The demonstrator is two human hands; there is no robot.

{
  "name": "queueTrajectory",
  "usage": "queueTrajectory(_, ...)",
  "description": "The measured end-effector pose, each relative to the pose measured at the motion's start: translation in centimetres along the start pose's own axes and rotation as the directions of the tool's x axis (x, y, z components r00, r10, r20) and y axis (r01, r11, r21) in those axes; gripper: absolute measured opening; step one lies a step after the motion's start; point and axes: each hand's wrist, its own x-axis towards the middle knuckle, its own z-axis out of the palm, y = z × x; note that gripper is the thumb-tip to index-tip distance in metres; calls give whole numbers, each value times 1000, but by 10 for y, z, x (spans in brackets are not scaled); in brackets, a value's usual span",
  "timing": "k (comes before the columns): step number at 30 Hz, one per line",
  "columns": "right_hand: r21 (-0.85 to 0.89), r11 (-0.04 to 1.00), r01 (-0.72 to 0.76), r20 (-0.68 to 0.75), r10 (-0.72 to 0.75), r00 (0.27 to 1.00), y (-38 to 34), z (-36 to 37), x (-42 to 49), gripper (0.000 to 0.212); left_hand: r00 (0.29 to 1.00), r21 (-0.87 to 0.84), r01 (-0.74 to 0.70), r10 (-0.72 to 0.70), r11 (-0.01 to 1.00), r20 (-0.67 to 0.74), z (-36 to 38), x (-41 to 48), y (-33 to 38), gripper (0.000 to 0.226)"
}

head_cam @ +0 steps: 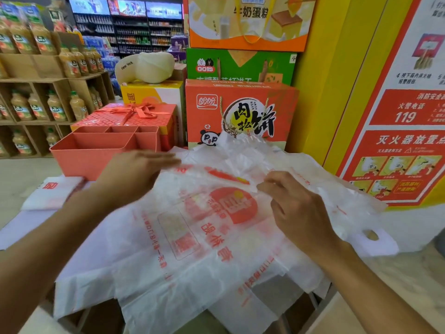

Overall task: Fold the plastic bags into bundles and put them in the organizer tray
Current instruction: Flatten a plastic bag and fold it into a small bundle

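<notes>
A white plastic bag [192,237] with red print lies spread flat on top of a pile of similar bags. My left hand [134,172] lies flat on the bag's far left edge, fingers straight. My right hand [296,208] pinches the bag's far right edge between thumb and fingers. The coral organizer tray [79,155], with several compartments that look empty, stands at the back left, just beyond my left hand. A folded bag [53,194] lies flat to the left of the pile.
Red, green and orange gift boxes [240,112] are stacked behind the pile. A yellow wall with a red fire-safety poster [397,141] rises at the right. Shelves of juice bottles [36,104] stand at the left.
</notes>
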Motion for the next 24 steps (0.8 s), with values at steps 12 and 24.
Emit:
queueTrajectory(12, 200, 969, 147, 25, -156, 987, -48, 27, -26, 34, 987, 54, -96, 102, 994, -120, 57, 142, -10, 58)
queueTrajectory(24, 255, 953, -165, 488, 20, 872, -57, 40, -46, 59, 928, -545, 304, -114, 781, 355, 155, 101, -4, 50)
